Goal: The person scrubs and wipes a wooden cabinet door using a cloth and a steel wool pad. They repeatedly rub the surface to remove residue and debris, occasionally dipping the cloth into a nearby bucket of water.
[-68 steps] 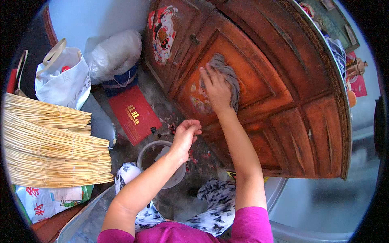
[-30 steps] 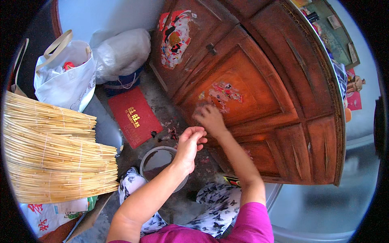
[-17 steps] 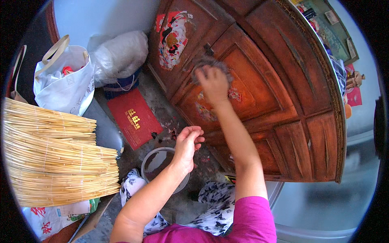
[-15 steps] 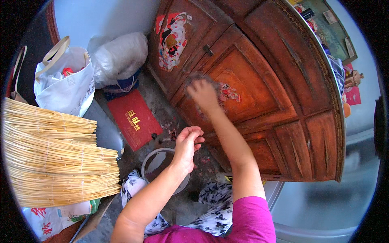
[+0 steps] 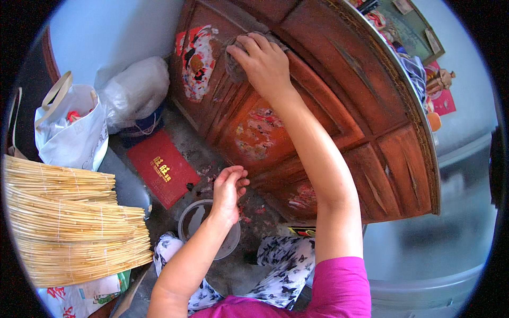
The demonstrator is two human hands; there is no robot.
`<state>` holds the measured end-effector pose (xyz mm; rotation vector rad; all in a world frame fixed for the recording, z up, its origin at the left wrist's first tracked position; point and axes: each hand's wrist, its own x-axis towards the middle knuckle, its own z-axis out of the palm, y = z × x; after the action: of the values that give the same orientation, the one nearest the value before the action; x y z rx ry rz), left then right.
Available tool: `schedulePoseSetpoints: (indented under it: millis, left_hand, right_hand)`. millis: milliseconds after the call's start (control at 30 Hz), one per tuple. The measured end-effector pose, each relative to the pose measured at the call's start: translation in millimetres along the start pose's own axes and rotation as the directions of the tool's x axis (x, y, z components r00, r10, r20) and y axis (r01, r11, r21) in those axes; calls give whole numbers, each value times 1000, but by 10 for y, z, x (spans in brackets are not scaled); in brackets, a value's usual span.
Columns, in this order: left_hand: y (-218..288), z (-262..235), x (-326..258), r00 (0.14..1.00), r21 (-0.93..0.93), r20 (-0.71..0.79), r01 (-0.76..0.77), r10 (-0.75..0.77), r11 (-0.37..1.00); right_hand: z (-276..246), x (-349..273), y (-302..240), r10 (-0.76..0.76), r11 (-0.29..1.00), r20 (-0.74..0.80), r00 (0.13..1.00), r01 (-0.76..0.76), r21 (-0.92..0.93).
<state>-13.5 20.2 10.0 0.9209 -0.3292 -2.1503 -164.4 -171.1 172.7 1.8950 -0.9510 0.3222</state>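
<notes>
My right hand reaches up to the wooden cabinet, fingers spread over a dark grey wad, seemingly a rag, and presses it to the upper door frame. Left of it, a torn red and white paper picture clings to one door panel. Below, on the orange-brown door, are smeared paper scraps. Lower down, my left hand hovers with its fingers loosely curled in and nothing visible in them. Under that forearm a round basin with liquid stands on the floor, partly hidden.
A red flat box or card lies on the floor beside paper bits. To the left are a bundled reed mat, a white bag and a clear plastic bundle. Assorted items sit on the cabinet top.
My right hand has moved up with the rag, from the middle door panel to the frame above, uncovering the smeared scraps. My left hand stays low, loosely curled. The view has shifted slightly.
</notes>
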Motion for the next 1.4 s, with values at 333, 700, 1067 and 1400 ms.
schedulePoseSetpoints:
  millis: [333,700,1067,1400]
  left_hand:
    - [-146,60,4,999,13,20,40,-40,999]
    - [-44,38,-97,996,-34,71,55,-52,998]
    - [-19,-28,-39,1000,-4,23,22,-21,1000]
    - [-1,-57,-27,1000,-3,24,17,-17,1000]
  right_hand:
    - [-953,-776,150,219,975,197,956,-208,-74]
    - [-1756,-1806,173,410,902,117,905,-383,-200]
    - [7,-113,158,259,953,-55,964,-265,-146]
    - [149,-490,-271,121,992,96,988,-124,35]
